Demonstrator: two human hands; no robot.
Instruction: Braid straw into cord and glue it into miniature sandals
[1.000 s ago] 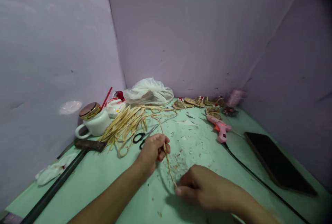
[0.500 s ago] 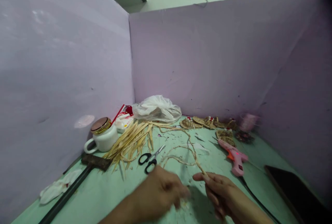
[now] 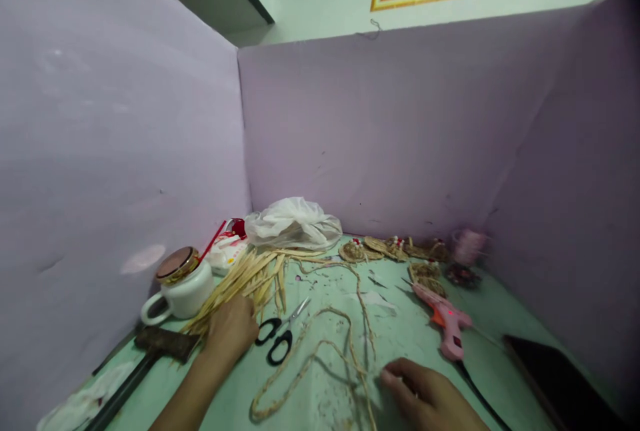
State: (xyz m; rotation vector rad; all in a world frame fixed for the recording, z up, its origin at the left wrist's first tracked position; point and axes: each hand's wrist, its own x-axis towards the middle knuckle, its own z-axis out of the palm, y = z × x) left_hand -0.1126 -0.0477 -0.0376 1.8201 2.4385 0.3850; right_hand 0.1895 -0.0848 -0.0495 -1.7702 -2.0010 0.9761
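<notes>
Cord (image 3: 331, 310) lies looped on surface (image 3: 415, 324) btwn hands, nr scissors (image 3: 299, 311). L hand (image 3: 233, 326) at straw bundle (image 3: 260, 270), can't tell its grip. R hand (image 3: 425, 392) just beside cord, fingers half-curled w/ narrow gap to thumb.

The left hand (image 3: 234, 326) covers some straw strands (image 3: 263, 274); the right (image 3: 423, 392) is beside twisted cord (image 3: 351, 344).

Green tabletop (image 3: 420, 328): cord (image 3: 329, 310), straw strips (image 3: 260, 271), scissors (image 3: 287, 322), hammer (image 3: 167, 343), glue gun (image 3: 450, 322).
</notes>
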